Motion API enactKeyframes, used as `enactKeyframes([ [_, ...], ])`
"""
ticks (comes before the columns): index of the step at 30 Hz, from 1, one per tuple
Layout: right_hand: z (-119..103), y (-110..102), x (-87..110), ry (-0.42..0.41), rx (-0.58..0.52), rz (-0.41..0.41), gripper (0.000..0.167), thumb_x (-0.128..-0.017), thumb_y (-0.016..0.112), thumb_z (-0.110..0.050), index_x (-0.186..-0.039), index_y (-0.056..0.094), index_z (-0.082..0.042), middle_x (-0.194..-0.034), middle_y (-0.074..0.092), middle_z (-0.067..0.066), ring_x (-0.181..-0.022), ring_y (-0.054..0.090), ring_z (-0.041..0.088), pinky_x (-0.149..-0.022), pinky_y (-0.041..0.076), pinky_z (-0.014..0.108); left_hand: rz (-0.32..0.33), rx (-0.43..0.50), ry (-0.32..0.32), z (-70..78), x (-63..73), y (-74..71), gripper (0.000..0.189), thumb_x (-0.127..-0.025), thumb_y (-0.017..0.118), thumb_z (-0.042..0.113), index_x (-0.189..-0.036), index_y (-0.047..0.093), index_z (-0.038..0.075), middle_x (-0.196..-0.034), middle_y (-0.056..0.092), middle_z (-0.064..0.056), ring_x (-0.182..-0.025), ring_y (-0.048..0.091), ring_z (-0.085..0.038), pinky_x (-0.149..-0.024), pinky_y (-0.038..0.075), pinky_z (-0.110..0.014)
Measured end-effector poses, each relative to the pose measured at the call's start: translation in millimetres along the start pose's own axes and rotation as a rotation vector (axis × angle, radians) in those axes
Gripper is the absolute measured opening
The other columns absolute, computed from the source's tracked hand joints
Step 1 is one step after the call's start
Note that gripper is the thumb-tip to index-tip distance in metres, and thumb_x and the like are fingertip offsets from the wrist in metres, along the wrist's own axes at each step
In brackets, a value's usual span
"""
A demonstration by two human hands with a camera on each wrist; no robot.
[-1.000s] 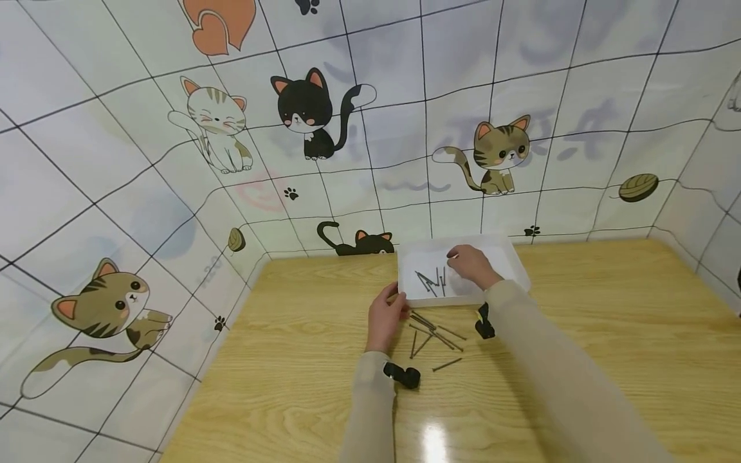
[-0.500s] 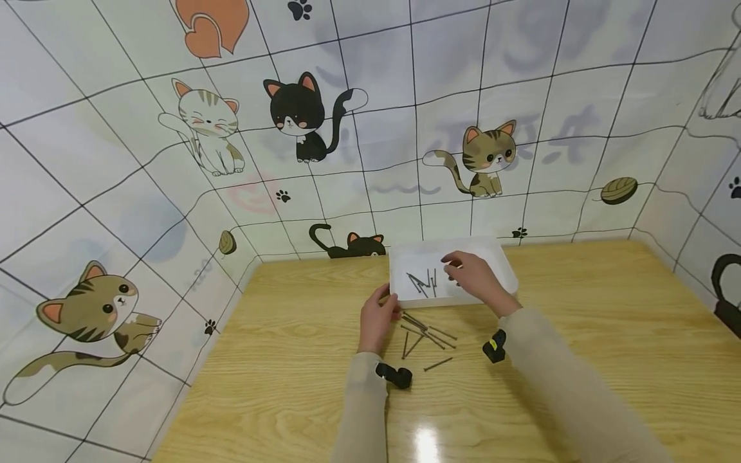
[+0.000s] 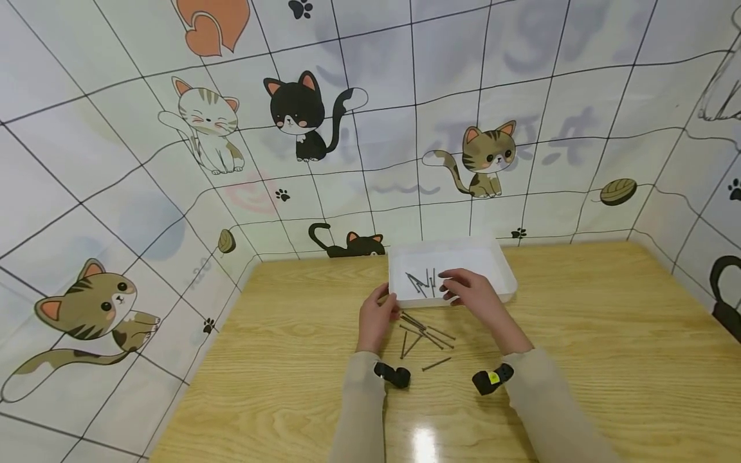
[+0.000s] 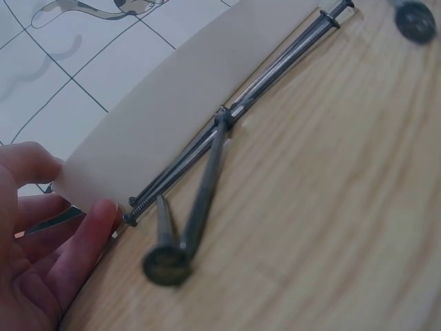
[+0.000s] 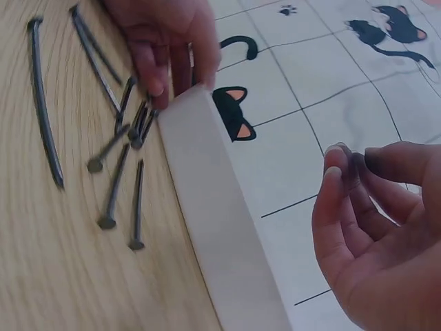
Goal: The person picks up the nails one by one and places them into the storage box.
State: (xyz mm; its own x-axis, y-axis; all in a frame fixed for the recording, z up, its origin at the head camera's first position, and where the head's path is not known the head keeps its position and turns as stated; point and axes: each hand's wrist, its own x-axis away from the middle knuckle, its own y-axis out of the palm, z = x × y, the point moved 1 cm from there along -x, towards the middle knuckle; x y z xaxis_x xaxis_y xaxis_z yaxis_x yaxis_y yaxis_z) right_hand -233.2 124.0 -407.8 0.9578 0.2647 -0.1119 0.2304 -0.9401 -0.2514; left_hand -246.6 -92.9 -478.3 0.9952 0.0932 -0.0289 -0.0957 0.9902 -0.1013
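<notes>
In the head view, my left hand (image 3: 376, 319) grips the front left corner of a shallow white tray (image 3: 451, 302). The left wrist view has its fingers (image 4: 95, 227) around that corner. My right hand (image 3: 471, 292) hovers over the tray's front part, fingers loosely bent with nothing visible between them. Its darkened fingertips (image 5: 372, 162) show in the right wrist view. Several dark metal nails (image 3: 414, 283) lie inside the tray, left of my right hand. More loose nails (image 3: 428, 334) are scattered on the table just before the tray, close to my left hand.
The pale wooden table (image 3: 289, 360) carries the tray near its back edge. Behind it rises a wall covering (image 3: 393, 154) printed with cartoon cats and a grid. A black camera (image 3: 393, 374) is strapped to my left wrist, another camera (image 3: 492, 379) to my right.
My right hand has drawn back toward me, from over the tray's middle to its front edge, its fingers loosening. The left hand stays at the corner. The head view has shifted slightly.
</notes>
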Motion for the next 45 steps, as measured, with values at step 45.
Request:
enactKeyframes([
  [45, 51.7, 15.4, 23.4, 0.161, -0.284, -0.037, 0.039, -0.088, 0.055, -0.029, -0.111, 0.059, 0.002, -0.111, 0.058, 0.016, -0.104, 0.054, 0.027, -0.093, 0.040, 0.042, 0.010, -0.016, -0.002, -14.3, -7.0, 1.4, 0.045, -0.088, 0.056, 0.027, -0.130, 0.048, 0.013, -0.113, 0.057, -0.006, -0.077, 0.062, -0.020, -0.063, 0.053, -0.029],
])
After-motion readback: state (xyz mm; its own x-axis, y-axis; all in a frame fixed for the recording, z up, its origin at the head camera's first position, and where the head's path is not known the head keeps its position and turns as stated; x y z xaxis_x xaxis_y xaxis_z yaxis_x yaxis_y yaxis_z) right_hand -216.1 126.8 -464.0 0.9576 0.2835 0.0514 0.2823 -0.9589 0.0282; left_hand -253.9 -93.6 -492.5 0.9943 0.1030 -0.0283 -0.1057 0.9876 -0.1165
